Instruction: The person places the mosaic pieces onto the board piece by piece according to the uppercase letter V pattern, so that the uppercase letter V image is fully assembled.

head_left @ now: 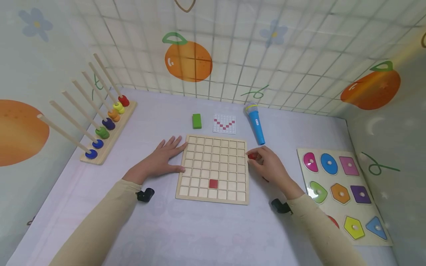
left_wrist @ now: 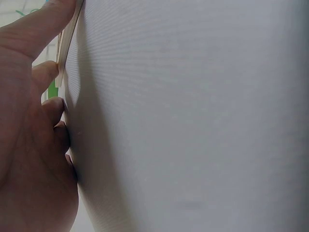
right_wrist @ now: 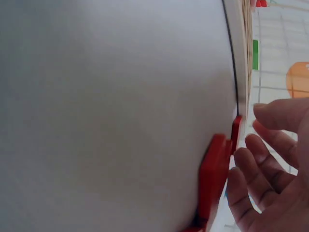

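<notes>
A wooden grid board point(head_left: 213, 147) lies flat in the middle of the table, with one red tile point(head_left: 213, 183) set in a square near its front edge. My left hand point(head_left: 166, 157) lies flat with its fingers spread, thumb against the board's left edge point(left_wrist: 67, 43). My right hand point(head_left: 266, 162) is at the board's right edge and pinches a small red tile point(head_left: 252, 156) between thumb and fingertips. More red tiles point(right_wrist: 215, 179) lie on the table under that hand point(right_wrist: 270, 169), beside the board's edge.
A rod stand with coloured rings point(head_left: 110, 122) is at the left. Behind the board are a green block point(head_left: 197, 120), a red-and-white pattern card point(head_left: 224, 123) and a blue toy microphone point(head_left: 255, 123). A shape puzzle point(head_left: 346, 192) lies to the right. Patterned walls enclose the table.
</notes>
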`<state>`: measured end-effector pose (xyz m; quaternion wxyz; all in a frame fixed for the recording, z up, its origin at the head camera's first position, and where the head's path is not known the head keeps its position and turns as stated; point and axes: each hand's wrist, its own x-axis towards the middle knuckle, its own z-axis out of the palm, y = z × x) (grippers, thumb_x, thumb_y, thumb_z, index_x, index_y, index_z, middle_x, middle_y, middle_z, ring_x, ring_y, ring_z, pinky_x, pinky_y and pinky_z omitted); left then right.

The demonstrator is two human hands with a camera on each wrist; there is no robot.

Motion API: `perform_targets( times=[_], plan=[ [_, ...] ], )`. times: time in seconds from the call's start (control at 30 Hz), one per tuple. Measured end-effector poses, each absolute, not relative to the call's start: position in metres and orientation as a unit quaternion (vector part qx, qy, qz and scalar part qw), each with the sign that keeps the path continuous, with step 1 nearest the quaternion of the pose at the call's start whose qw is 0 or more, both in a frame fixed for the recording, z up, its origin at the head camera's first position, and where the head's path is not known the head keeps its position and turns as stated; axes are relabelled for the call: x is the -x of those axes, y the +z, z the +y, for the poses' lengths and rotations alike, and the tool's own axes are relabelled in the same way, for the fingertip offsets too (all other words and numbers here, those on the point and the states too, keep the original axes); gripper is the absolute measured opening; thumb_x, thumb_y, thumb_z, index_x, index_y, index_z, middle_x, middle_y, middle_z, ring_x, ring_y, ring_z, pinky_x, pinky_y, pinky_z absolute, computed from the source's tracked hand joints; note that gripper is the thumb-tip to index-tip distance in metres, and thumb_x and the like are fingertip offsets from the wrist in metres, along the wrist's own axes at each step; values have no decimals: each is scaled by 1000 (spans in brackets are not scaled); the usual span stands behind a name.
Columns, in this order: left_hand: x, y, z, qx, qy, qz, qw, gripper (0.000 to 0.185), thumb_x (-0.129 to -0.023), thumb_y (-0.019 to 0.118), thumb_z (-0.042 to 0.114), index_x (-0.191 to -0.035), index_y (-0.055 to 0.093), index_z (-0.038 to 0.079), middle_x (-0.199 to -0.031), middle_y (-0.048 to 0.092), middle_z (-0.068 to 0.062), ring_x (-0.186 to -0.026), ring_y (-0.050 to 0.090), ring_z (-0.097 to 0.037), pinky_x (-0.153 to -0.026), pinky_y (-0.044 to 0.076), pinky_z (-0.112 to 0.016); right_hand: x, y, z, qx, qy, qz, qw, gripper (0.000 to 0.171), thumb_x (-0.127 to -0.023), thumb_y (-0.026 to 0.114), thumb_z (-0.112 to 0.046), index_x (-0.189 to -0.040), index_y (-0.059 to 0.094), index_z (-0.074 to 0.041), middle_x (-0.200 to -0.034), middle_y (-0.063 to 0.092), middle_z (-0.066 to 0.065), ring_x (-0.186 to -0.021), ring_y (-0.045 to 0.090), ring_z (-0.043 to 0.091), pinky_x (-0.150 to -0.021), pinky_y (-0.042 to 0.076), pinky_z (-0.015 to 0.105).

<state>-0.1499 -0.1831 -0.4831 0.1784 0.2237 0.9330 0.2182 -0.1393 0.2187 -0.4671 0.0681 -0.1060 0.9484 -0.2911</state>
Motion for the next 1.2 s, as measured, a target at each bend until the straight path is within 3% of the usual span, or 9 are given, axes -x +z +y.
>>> perform_targets(
  times=[0.23,0.93,1.2],
  plan=[
    [149,-483,-183,-223,221,933,177,98,-89,70,60,-164,22,21,-171,2,-7,-157,-7,-30,-126,-6,-50,145,-471,225,84,-289,951,74,31,-96,72,-19,-125,68,-10,-115,61,8,-101,59,26,-88,57,43],
    [150,-484,-184,-223,218,934,176,98,-88,70,62,-164,21,22,-171,3,-7,-157,-7,-29,-126,-6,-50,150,-472,224,65,-266,958,82,36,-95,73,-21,-128,67,-9,-113,60,10,-99,54,26,-82,54,39],
    [149,-483,-183,-223,217,934,177,98,-89,70,61,-164,21,22,-171,2,-7,-157,-7,-30,-126,-7,-50,151,-471,228,56,-257,960,90,37,-95,73,-18,-130,66,-7,-119,60,13,-103,56,29,-92,55,47]
  ],
)
